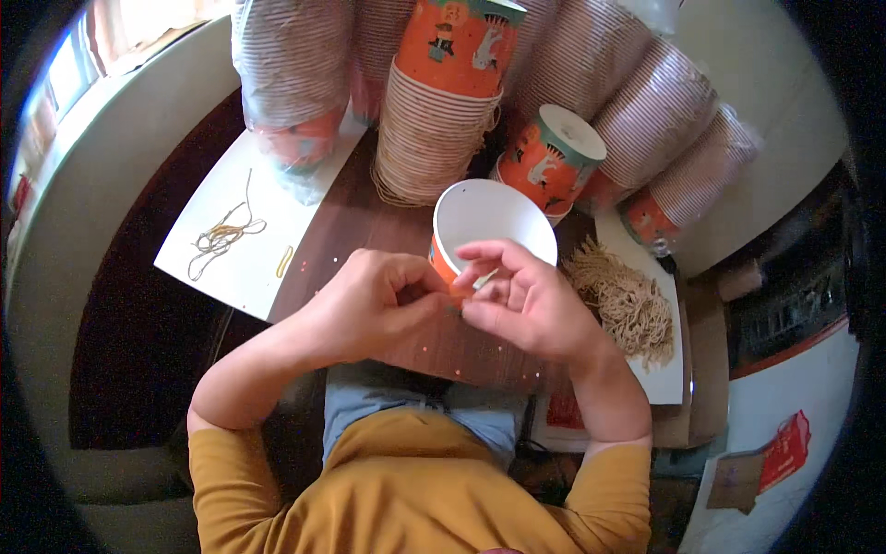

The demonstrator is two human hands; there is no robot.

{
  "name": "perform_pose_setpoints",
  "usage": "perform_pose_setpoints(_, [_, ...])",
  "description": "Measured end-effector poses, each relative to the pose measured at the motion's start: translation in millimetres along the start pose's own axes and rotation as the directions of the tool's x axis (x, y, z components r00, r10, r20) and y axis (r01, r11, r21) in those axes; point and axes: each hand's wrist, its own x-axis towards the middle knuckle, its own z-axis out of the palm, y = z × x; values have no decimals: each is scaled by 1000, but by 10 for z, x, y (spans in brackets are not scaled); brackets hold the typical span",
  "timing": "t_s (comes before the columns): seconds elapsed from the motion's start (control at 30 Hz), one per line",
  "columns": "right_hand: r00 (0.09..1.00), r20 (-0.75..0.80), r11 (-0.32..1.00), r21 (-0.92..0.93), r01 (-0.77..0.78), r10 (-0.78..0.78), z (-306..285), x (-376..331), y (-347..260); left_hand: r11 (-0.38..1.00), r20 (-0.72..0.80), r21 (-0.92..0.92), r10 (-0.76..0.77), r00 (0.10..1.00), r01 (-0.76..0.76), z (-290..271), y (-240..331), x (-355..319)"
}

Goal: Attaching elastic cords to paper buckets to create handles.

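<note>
An orange paper bucket (494, 217) with a white inside stands at the middle of the brown table, its mouth tilted toward me. At its near left side my left hand (374, 300) is closed, thumb and fingertips pinched together; what they grip is too small to make out. My right hand (544, 309) is in front of the bucket's near right rim, fingers curled. A small pale strip (484, 279) shows between its fingers. The bucket's lower near side is mostly hidden behind both hands.
Beyond the bucket rise a nested stack of orange buckets (434, 138) and an upturned bucket (554, 166). Plastic-wrapped stacks (651, 106) line the back. A heap of beige cords (628, 309) lies at right. Loose yellowish cord (221, 242) lies on a white sheet (198, 208) at left.
</note>
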Motion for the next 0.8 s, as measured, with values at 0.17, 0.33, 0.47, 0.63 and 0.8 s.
perform_pose_setpoints(0.17, [988, 104, 926, -347, 147, -117, -219, 170, -26, 973, 34, 205, 100, 994, -105, -74, 155, 175])
perform_pose_setpoints(0.33, [981, 116, 807, -558, 195, -156, -550, 463, -109, 997, 38, 78, -14, 999, 11, -116, 29, 555])
perform_pose_setpoints(0.47, [953, 213, 733, -609, 302, -216, -744, 698, 17, 997, 19, 64, -44, 999, 42, -107, -160, 802])
perform_pose_setpoints(0.63, [985, 75, 761, -626, 168, -156, -868, 936, 307, 989, -241, 145, 56, 969, -21, -141, -596, 1082])
perform_pose_setpoints(0.8, [995, -95, 719, -695, -35, -43, -908, 1022, 485, 954, -74, -203, -238, 968, 219, 26, -833, 1111])
